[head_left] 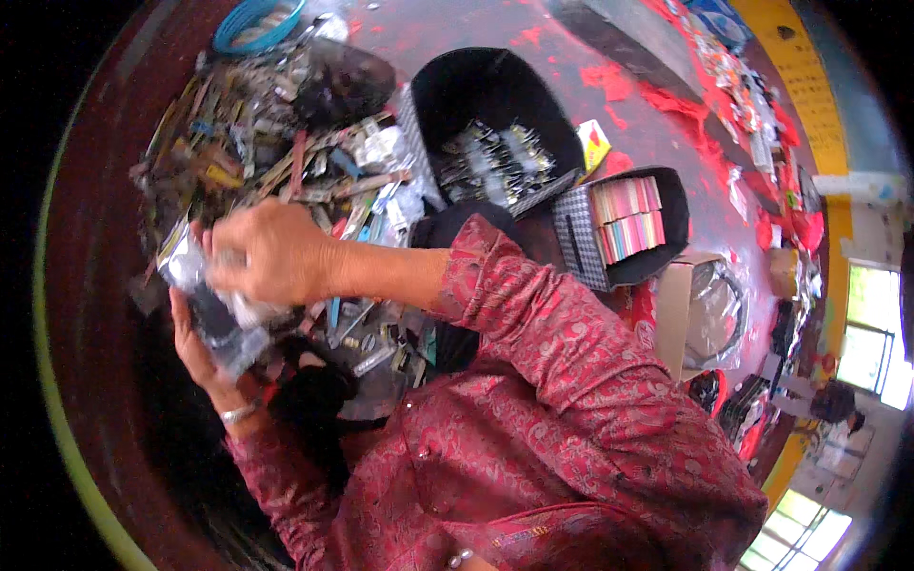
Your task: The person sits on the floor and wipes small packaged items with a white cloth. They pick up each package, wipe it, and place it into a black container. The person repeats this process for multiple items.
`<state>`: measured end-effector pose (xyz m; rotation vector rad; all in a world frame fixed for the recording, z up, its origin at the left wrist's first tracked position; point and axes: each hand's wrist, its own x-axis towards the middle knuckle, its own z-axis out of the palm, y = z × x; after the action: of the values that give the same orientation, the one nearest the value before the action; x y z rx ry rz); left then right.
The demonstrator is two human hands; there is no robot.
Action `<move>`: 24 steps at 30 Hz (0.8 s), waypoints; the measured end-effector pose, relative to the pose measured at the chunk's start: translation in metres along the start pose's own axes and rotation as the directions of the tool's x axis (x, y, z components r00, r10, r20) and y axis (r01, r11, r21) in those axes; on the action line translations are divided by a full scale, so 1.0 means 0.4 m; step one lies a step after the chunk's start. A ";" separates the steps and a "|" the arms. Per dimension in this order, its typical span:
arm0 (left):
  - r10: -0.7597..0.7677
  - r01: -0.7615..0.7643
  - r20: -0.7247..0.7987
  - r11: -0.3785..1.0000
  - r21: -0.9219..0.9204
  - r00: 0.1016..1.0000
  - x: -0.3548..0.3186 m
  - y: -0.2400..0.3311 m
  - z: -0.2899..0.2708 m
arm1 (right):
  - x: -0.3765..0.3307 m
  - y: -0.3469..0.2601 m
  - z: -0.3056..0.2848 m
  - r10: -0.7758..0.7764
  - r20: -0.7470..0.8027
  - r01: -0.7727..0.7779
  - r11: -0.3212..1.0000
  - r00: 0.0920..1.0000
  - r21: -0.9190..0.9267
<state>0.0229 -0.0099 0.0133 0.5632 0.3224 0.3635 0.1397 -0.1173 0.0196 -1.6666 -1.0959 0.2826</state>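
A crumpled clear plastic bag lies against my left hand, whose fingers stretch up along its side and support it. A silver bracelet circles that wrist. Over the bag's upper end, my right hand is closed with bent fingers, slightly blurred. Whatever its fingertips grip is hidden, though a shiny pale piece of plastic shows beside them. Beneath and beyond both hands spreads a heap of mixed small items, with thin strips, packets and small metal-looking pieces.
A black-lined bin holds several shiny packaged pieces. Right of it, a checked box contains stacked coloured cards. Farther out are a dark plastic bag, a blue basket, a cardboard box and a clear-wrapped coil.
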 end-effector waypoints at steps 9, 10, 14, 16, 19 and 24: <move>-0.174 0.160 0.071 0.974 0.160 0.982 0.007 -0.045 -0.081 | -0.045 0.017 0.052 -0.449 -0.076 0.406 0.858 0.890 -0.316; -0.224 0.224 -0.047 0.974 0.009 0.974 -0.009 -0.055 -0.024 | -0.044 0.019 0.039 -0.415 -0.074 0.362 0.858 0.907 -0.364; -0.364 0.356 -0.166 0.931 -0.079 0.917 -0.025 -0.072 0.007 | 0.004 0.044 0.005 -0.292 -0.053 0.221 0.821 0.955 -0.526; -0.341 0.334 -0.179 0.940 -0.071 0.923 -0.032 -0.082 0.015 | 0.005 0.047 0.025 -0.277 -0.043 0.213 0.820 0.960 -0.531; -0.170 0.182 -0.317 0.983 0.007 0.933 -0.026 -0.069 -0.068 | -0.017 0.045 0.058 -0.321 0.008 0.297 0.867 0.947 -0.399; -0.042 0.067 -0.072 0.917 0.394 0.996 -0.095 -0.054 -0.084 | 0.007 0.047 0.085 -0.348 0.135 0.369 0.801 0.928 -0.471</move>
<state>-0.0186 -0.0273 -0.0184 0.9411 0.4766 0.2614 0.1286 -0.0936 -0.0093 -1.8429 -1.5837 -0.2335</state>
